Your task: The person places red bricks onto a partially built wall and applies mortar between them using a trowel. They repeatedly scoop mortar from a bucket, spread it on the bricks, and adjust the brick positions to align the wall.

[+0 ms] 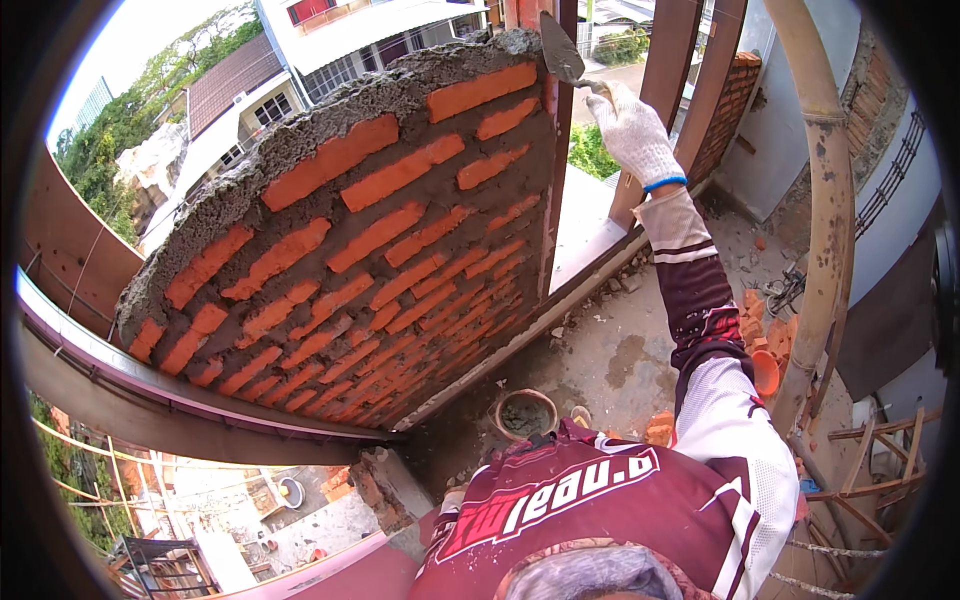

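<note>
My right hand, in a white knit glove with a blue cuff edge, is raised at the far end of a brick wall. Its fingers are closed round the handle of a trowel. The trowel's grey blade points up and away, beside the wall's top corner and a reddish-brown upright post. Whether the blade touches either one cannot be made out. Wet-looking grey mortar covers the wall's top edge, and more fills the joints between the orange bricks. My left hand is out of sight.
A round bucket with grey mix stands on the floor by the wall's foot. To the right are a thick bamboo pole, loose bricks and an orange container. Beyond the wall at left, the ground lies far below.
</note>
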`<state>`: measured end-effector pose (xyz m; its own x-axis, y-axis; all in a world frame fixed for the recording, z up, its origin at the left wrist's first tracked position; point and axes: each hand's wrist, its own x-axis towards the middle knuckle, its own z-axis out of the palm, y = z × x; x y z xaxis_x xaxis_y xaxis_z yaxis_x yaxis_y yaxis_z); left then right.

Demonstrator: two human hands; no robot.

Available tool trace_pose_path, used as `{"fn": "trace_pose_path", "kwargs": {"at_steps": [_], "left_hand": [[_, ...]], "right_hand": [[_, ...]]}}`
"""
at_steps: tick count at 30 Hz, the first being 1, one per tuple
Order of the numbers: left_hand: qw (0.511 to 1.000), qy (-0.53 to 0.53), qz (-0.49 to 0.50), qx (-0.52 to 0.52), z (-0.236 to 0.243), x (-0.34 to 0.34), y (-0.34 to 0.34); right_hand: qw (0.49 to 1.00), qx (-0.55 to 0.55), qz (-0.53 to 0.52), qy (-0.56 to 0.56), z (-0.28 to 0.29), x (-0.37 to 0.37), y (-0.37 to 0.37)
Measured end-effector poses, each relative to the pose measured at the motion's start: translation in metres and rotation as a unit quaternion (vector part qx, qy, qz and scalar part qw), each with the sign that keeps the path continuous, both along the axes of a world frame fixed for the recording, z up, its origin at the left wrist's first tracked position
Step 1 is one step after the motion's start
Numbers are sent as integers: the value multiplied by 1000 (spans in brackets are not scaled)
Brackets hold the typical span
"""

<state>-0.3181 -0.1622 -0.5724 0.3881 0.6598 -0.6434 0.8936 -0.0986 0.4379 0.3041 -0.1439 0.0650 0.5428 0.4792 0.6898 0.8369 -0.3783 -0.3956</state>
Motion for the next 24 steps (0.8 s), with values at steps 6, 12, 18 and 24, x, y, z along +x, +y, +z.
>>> {"fn": "trace_pose_path", "kwargs": {"at_steps": [6,12,18,24], "left_hand": [[997,-6,67,-23,19,-10,2],[996,-21,87,-22,32,-16,17],[994,-37,97,-22,36,-8,27],[995,-38,91,-30,33,-3,21]], "right_hand": [[993,104,-12,-55,-88,-1,36],[992,72,0,104,-106,-6,63],[981,98,35,165,-141,-27,69],[904,117,131,389,-180,-35,67]]}}
